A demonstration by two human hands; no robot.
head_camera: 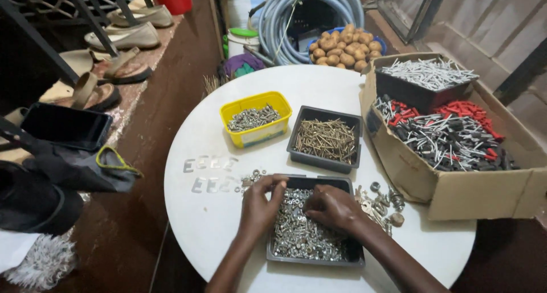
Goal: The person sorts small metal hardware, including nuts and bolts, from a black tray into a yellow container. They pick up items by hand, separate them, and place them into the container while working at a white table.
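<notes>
Both hands are set over the near tray, a dark rectangular one heaped with small silver nuts. The left hand is curled at the tray's left rim, fingertips pinched together on a few nuts near the far left corner; the grip is closed, though exactly what is pinched cannot be told. The right hand is laid palm-down on the pile, fingers bent into the nuts; whether anything is actually gripped cannot be told.

The tray is kept at the counter edge nearest the body, so both wrists can rest low while the pile is picked through.

Just left of the left grip, loose nuts are scattered, and beyond them flat metal pieces are laid out in two neat rows, seemingly so they stay separate and countable. Just right of the right grip, mixed hardware is bunched beside the tray.

Ahead of the grips, a second dark tray holds brassy screws, and a yellow tub holds grey screws; one kind per container. Far right, a cardboard box holds red and black anchors with nails.
</notes>
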